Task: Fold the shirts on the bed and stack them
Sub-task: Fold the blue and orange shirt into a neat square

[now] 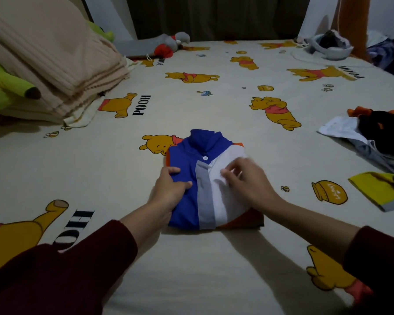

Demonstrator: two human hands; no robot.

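A folded blue, grey and white collared shirt lies in the middle of the bed, on top of an orange folded garment whose edges peek out beneath it. My left hand grips the shirt's blue left edge, thumb on top. Over the white right panel, my right hand is blurred with its fingers spread and touching the cloth. A loose pile of unfolded clothes, white, black and orange, sits at the right edge of the bed, with a yellow and grey garment in front of it.
A folded beige blanket and a green plush toy fill the left rear corner. A grey and red plush toy lies at the far edge, and a white basket stands at the far right.
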